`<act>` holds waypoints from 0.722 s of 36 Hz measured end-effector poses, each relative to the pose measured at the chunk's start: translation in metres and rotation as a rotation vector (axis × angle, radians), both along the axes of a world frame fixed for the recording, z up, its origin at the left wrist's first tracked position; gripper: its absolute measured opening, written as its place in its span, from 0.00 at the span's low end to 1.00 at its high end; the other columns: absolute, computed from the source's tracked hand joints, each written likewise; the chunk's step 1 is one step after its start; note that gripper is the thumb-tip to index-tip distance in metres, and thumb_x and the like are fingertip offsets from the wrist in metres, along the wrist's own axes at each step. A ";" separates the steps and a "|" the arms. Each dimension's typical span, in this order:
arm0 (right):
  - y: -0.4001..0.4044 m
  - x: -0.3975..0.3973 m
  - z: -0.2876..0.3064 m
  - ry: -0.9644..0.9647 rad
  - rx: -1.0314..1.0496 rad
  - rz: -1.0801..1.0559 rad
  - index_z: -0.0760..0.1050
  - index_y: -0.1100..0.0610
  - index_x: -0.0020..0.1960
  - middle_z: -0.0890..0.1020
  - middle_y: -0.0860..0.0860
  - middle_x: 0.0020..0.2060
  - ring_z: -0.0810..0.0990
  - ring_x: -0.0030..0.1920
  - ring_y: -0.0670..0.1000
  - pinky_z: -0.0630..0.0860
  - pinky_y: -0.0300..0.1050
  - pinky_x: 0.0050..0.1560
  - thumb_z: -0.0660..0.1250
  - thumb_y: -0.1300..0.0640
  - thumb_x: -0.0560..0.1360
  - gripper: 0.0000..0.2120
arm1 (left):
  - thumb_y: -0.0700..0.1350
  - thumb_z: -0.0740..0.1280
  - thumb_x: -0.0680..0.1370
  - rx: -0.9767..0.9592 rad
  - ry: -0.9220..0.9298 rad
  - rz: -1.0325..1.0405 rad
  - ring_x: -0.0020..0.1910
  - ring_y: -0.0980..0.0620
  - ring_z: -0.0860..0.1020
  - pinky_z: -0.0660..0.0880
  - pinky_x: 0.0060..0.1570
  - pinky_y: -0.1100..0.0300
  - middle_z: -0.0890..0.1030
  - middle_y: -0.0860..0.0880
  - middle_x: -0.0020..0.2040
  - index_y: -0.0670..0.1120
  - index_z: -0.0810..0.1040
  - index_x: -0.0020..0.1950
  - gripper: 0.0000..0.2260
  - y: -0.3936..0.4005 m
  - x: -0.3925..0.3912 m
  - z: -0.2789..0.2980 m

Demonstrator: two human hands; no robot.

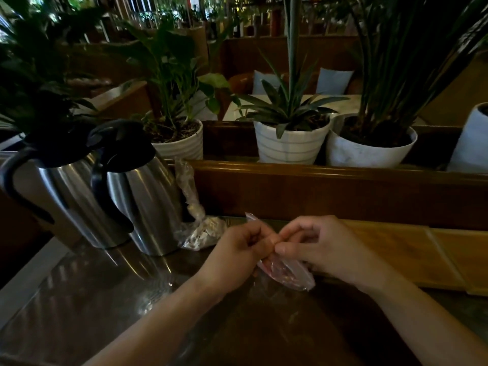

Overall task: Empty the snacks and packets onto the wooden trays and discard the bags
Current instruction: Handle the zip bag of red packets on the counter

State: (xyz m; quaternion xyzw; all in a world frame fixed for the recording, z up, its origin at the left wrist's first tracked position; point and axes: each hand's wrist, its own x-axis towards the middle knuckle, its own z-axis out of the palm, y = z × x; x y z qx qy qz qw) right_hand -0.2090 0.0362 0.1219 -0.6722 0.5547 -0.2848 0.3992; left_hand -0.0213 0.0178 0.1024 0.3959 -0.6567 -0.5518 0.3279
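Both hands, left [239, 249] and right [320, 247], are pinching the neck of a small bag [286, 273] hanging between them over the counter [79, 299]. If it is tearing open here, snacks risk spilling short of the trays [422, 254] just right of the hands.

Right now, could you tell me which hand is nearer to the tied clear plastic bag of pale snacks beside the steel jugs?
Left. The left hand sits just right of that bag; the right hand is farther right.
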 end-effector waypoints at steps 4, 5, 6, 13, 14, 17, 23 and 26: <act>-0.002 -0.006 0.000 -0.149 0.080 0.016 0.83 0.47 0.41 0.86 0.45 0.38 0.85 0.38 0.44 0.77 0.32 0.34 0.73 0.49 0.69 0.03 | 0.42 0.64 0.81 -0.033 0.011 -0.038 0.33 0.60 0.80 0.73 0.31 0.69 0.82 0.55 0.34 0.47 0.80 0.46 0.06 -0.004 0.000 -0.003; -0.003 -0.007 -0.001 -0.147 0.081 0.012 0.83 0.48 0.40 0.86 0.46 0.37 0.85 0.37 0.44 0.76 0.32 0.33 0.73 0.50 0.70 0.02 | 0.41 0.64 0.81 -0.038 0.022 -0.046 0.32 0.61 0.80 0.73 0.31 0.70 0.82 0.55 0.33 0.45 0.80 0.46 0.06 -0.004 0.000 -0.004; -0.004 -0.007 -0.001 -0.134 0.074 0.010 0.83 0.48 0.40 0.86 0.46 0.37 0.84 0.36 0.44 0.76 0.32 0.32 0.72 0.51 0.71 0.02 | 0.40 0.64 0.81 -0.041 0.035 -0.056 0.31 0.62 0.80 0.73 0.31 0.71 0.82 0.56 0.33 0.44 0.79 0.46 0.06 -0.005 -0.001 -0.004; -0.011 -0.009 -0.003 -0.021 -0.003 0.043 0.80 0.48 0.39 0.84 0.47 0.35 0.82 0.35 0.46 0.78 0.41 0.36 0.68 0.52 0.76 0.08 | 0.40 0.65 0.80 -0.043 0.048 -0.079 0.31 0.62 0.78 0.72 0.33 0.72 0.80 0.56 0.32 0.45 0.79 0.43 0.07 -0.015 -0.006 -0.005; -0.012 -0.008 -0.003 -0.004 -0.022 0.042 0.80 0.48 0.38 0.83 0.47 0.34 0.82 0.35 0.46 0.78 0.42 0.36 0.67 0.52 0.76 0.08 | 0.40 0.65 0.80 -0.045 0.042 -0.079 0.32 0.61 0.78 0.73 0.34 0.71 0.80 0.55 0.33 0.46 0.79 0.43 0.08 -0.016 -0.007 -0.005; -0.014 -0.005 -0.004 0.033 -0.085 0.035 0.78 0.48 0.36 0.81 0.46 0.33 0.79 0.32 0.42 0.72 0.36 0.33 0.65 0.52 0.75 0.09 | 0.38 0.64 0.79 -0.063 0.024 -0.077 0.33 0.61 0.77 0.73 0.35 0.70 0.79 0.55 0.34 0.45 0.79 0.42 0.08 -0.018 -0.009 -0.007; -0.017 -0.004 -0.013 0.112 -0.219 -0.018 0.75 0.50 0.36 0.78 0.48 0.29 0.75 0.28 0.42 0.70 0.35 0.29 0.67 0.55 0.75 0.09 | 0.40 0.65 0.76 -0.184 -0.093 -0.037 0.32 0.55 0.74 0.72 0.35 0.63 0.75 0.47 0.33 0.51 0.76 0.37 0.10 -0.026 -0.011 -0.012; -0.021 -0.012 -0.011 0.123 -0.236 -0.078 0.75 0.49 0.36 0.79 0.48 0.31 0.78 0.31 0.46 0.74 0.39 0.32 0.65 0.51 0.72 0.07 | 0.41 0.66 0.77 -0.211 -0.119 -0.027 0.30 0.59 0.69 0.69 0.32 0.66 0.71 0.55 0.31 0.55 0.72 0.34 0.14 -0.027 -0.009 -0.013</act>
